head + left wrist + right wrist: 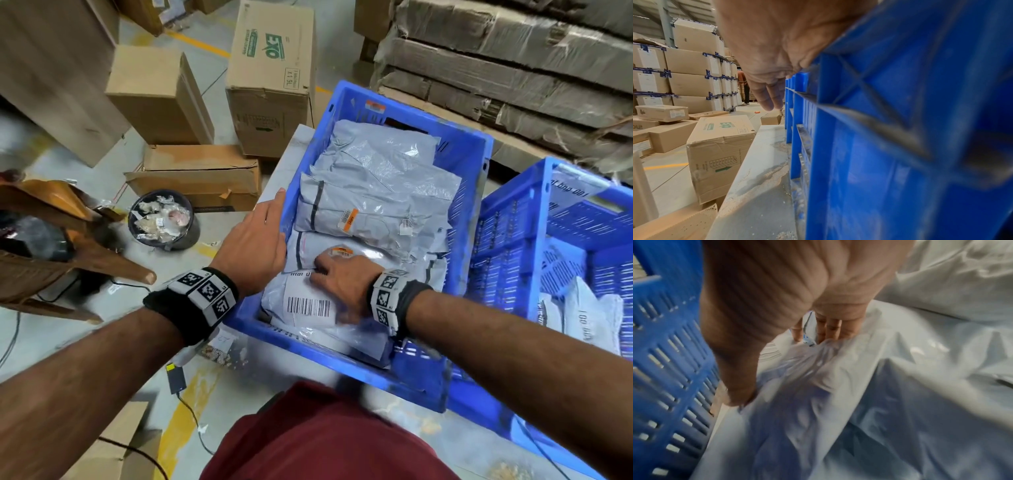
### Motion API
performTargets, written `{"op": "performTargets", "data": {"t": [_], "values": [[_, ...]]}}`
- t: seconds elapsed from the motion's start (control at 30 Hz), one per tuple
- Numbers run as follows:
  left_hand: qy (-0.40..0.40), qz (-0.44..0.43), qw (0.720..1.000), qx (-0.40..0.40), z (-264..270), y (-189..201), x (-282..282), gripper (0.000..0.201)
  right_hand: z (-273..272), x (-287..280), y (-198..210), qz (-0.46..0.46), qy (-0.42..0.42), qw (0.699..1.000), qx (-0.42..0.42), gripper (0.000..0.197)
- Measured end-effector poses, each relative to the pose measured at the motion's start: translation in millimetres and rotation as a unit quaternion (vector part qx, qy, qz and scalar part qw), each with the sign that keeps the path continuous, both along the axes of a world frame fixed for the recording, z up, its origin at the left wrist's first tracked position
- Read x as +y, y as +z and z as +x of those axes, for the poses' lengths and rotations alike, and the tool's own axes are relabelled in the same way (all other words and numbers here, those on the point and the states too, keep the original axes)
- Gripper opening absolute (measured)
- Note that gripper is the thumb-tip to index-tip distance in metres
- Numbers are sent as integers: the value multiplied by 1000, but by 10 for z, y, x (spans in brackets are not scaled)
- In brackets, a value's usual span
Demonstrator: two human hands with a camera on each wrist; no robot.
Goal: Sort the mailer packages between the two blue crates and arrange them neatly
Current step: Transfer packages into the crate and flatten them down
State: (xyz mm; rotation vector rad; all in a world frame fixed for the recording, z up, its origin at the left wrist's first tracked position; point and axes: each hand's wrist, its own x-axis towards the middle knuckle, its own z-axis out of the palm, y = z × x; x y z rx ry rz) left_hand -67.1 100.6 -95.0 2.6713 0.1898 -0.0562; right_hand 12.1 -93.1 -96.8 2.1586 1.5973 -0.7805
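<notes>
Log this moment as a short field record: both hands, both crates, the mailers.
left hand: open, fingers straight along the outer rim of the near crate
right hand: inside that crate, gripping the front grey mailer with the barcode label
near crate contents: grey mailers stacked front to back
second crate: to the right, a few mailers in it

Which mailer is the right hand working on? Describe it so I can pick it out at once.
Start at the full blue crate on the left, the one whose rim the left hand rests on. At its near end lies a grey mailer under the right hand. It alone shows a white label with a large black barcode.
</notes>
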Motion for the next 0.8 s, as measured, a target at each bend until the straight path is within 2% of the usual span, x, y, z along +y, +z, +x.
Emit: {"op": "performTargets", "data": {"t": [0.03, 0.1, 0.2, 0.27, 0.37, 0.43, 0.6, 0.8], "values": [[1, -1, 1000, 0, 1, 5, -3, 70, -17, 15, -12, -25, 17, 999, -12, 103], [-1, -3, 1000, 1, 1, 18, -6, 70, -34, 52, -46, -69, 29, 997, -17, 124], [-2, -2, 1000, 6, 0, 29, -10, 70, -74, 92, -121, -105, 44, 993, -29, 133], [0, 0, 1000, 9, 4, 31, -8, 70, -100, 104, -165, -112, 53, 991, -44, 126], [0, 6, 1000, 11, -1, 32, -12, 70, -105, 120, -162, -98, 73, 991, -44, 100], [-1, 10, 1000, 12, -5, 30, -8, 70, -96, 113, -132, -85, 75, 993, -33, 91], [-4, 27, 1000, 7, -1, 24, 5, 70, -74, 8, 130, -12, 32, 999, 10, 71], [4, 61, 998, 9, 11, 53, -8, 69, 6, -269, 464, 89, -33, 995, 26, 67]]}}
